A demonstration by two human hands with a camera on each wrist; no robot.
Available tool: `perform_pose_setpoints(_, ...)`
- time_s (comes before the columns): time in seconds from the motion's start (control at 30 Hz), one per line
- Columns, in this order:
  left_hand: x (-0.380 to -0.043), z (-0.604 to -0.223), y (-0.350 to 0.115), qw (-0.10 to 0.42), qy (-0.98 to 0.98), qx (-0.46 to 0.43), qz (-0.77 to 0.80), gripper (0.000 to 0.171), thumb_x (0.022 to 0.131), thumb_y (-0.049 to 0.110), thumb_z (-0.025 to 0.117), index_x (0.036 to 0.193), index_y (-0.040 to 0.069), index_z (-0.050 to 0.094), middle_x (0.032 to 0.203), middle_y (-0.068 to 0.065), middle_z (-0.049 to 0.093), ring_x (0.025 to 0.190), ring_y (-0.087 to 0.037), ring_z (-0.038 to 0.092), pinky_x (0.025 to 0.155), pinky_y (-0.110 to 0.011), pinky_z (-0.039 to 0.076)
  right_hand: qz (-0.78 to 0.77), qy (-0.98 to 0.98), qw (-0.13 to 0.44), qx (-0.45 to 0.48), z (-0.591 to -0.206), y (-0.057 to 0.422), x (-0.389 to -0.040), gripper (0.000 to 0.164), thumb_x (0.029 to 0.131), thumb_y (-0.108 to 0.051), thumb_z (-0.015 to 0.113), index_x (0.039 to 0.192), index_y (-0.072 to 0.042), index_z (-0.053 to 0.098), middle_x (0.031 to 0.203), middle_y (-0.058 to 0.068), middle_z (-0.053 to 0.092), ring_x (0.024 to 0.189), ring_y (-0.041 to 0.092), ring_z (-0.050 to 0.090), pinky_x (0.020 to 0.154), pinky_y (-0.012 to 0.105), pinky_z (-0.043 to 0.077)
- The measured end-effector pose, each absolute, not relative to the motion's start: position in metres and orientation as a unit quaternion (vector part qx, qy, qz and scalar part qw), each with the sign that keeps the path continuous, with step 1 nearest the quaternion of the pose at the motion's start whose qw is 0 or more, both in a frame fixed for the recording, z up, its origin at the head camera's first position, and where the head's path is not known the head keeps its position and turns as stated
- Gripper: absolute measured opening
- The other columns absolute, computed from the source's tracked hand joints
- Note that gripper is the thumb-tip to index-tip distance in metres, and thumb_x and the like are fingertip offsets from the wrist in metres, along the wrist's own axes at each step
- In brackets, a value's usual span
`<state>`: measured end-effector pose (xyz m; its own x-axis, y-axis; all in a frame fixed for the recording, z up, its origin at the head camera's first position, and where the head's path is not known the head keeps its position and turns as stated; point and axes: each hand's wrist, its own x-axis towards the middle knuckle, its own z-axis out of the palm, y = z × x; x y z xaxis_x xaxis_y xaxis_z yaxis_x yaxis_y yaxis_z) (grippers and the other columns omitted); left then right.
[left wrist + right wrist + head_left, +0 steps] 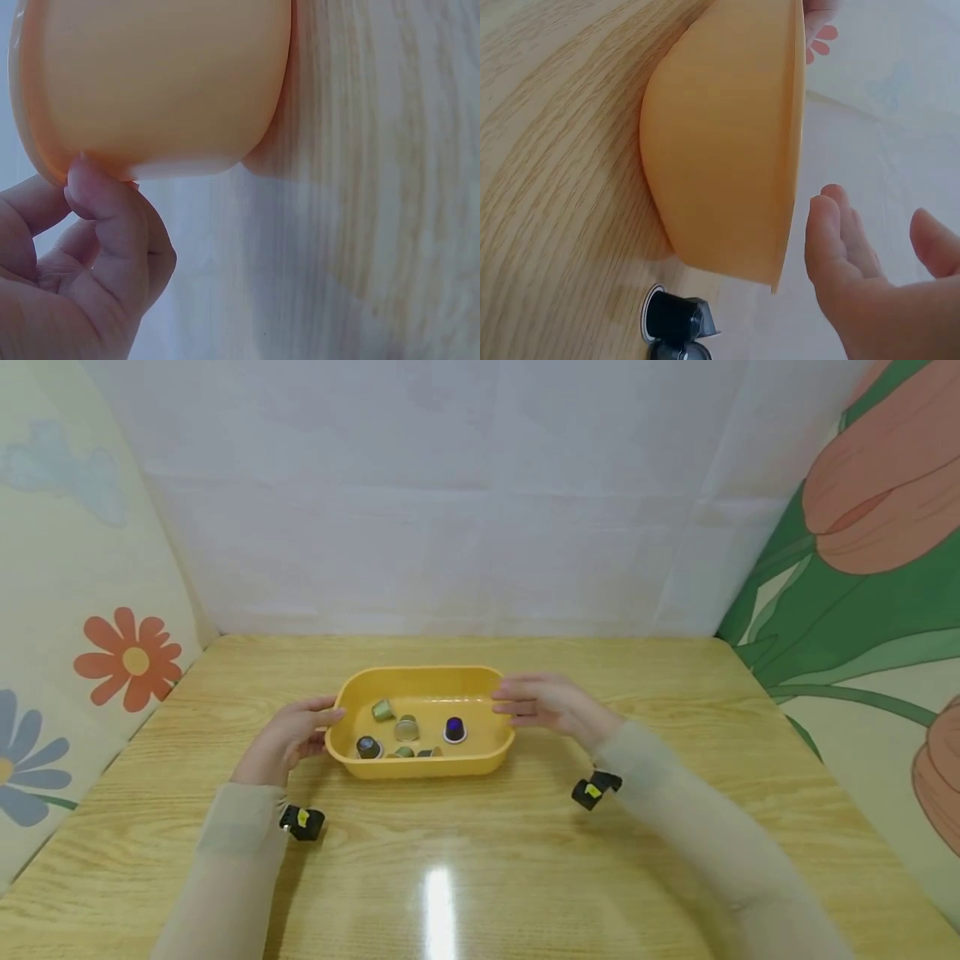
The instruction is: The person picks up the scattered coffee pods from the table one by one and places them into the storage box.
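Note:
A yellow oblong basin (420, 767) stands on the wooden table with several coffee capsules inside. One is dark purple (454, 729), one black (368, 747), one pale gold (407, 727) and one green (382, 710); others are partly hidden by the near wall. My left hand (288, 739) pinches the rim at the basin's left end, thumb and fingers around the edge in the left wrist view. At the other end, my right hand (551, 703) has its fingers extended; in the right wrist view they are apart from the rim and hold nothing.
Dark capsules (673, 315) lie on the table beside the basin in the right wrist view, hidden in the head view. A white cloth (450, 527) hangs behind the table (360, 893). Flower-printed panels flank both sides.

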<state>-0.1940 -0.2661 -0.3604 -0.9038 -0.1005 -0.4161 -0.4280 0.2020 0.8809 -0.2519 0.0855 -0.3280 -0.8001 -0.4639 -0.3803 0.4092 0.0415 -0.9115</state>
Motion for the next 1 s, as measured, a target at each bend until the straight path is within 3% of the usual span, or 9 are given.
perform_pose_setpoints(0.27, -0.195, -0.36, -0.265, 0.132, 0.758, -0.161, 0.618, 0.062, 0.101, 0.019, 0.054, 0.152, 0.001, 0.025, 0.111, -0.006, 0.052, 0.071, -0.008, 0.057, 0.062, -0.021, 0.052, -0.704, 0.654, 0.275, 0.015, -0.33, 0.104, -0.254, 0.046, 0.103, -0.005, 0.047, 0.147, 0.002, 0.036, 0.142, 0.022, 0.046, 0.123, 0.031, 0.053, 0.104, 0.046, 0.04)
perform_pose_setpoints(0.4, -0.195, -0.361, -0.263, 0.133, 0.758, -0.164, 0.617, 0.061, 0.101, 0.019, 0.053, 0.153, 0.002, 0.026, 0.115, -0.008, 0.051, 0.073, -0.008, 0.057, 0.064, -0.022, 0.052, -0.714, 0.65, 0.258, 0.02, -0.33, 0.112, -0.254, 0.049, 0.103, -0.006, 0.046, 0.149, 0.0, 0.032, 0.146, 0.021, 0.041, 0.108, 0.023, 0.062, 0.105, 0.046, 0.039)
perform_pose_setpoints(0.5, -0.195, -0.361, -0.263, 0.134, 0.759, -0.169, 0.614, 0.061, 0.101, 0.019, 0.053, 0.153, 0.002, 0.026, 0.12, -0.011, 0.049, 0.074, -0.009, 0.057, 0.065, -0.022, 0.052, -0.719, 0.653, 0.239, 0.026, -0.332, 0.118, -0.254, 0.05, 0.103, -0.006, 0.046, 0.15, 0.0, 0.031, 0.147, 0.021, 0.04, 0.095, 0.013, 0.066, 0.099, 0.039, 0.046)
perform_pose_setpoints(0.63, -0.196, -0.36, -0.263, 0.136, 0.76, -0.17, 0.612, 0.061, 0.101, 0.019, 0.053, 0.153, 0.003, 0.025, 0.125, -0.013, 0.048, 0.075, -0.009, 0.057, 0.065, -0.022, 0.053, -0.723, 0.658, 0.207, 0.037, -0.334, 0.123, -0.254, 0.051, 0.102, -0.008, 0.05, 0.149, 0.0, 0.033, 0.145, 0.019, 0.041, 0.116, 0.023, 0.06, 0.091, 0.03, 0.05)
perform_pose_setpoints(0.73, -0.195, -0.36, -0.264, 0.136, 0.761, -0.168, 0.612, 0.061, 0.101, 0.019, 0.053, 0.153, 0.002, 0.025, 0.124, -0.013, 0.048, 0.074, -0.009, 0.057, 0.065, -0.022, 0.053, -0.726, 0.659, 0.192, 0.046, -0.335, 0.125, -0.255, 0.052, 0.101, -0.008, 0.052, 0.149, 0.0, 0.033, 0.145, 0.019, 0.042, 0.131, 0.03, 0.045, 0.1, 0.035, 0.045)
perform_pose_setpoints(0.83, -0.195, -0.359, -0.264, 0.136, 0.761, -0.17, 0.611, 0.061, 0.101, 0.019, 0.053, 0.153, 0.002, 0.025, 0.122, -0.012, 0.049, 0.073, -0.009, 0.056, 0.064, -0.022, 0.052, -0.724, 0.663, 0.182, 0.054, -0.336, 0.127, -0.255, 0.054, 0.1, -0.009, 0.055, 0.149, -0.001, 0.034, 0.146, 0.019, 0.042, 0.132, 0.031, 0.043, 0.107, 0.042, 0.037)
perform_pose_setpoints(1.0, -0.195, -0.36, -0.264, 0.136, 0.76, -0.173, 0.611, 0.062, 0.101, 0.02, 0.053, 0.153, 0.002, 0.025, 0.121, -0.011, 0.048, 0.073, -0.009, 0.056, 0.063, -0.021, 0.052, -0.715, 0.679, 0.159, 0.049, -0.341, 0.129, -0.257, 0.055, 0.099, -0.008, 0.056, 0.148, 0.001, 0.034, 0.146, 0.021, 0.041, 0.133, 0.032, 0.041, 0.108, 0.045, 0.035)
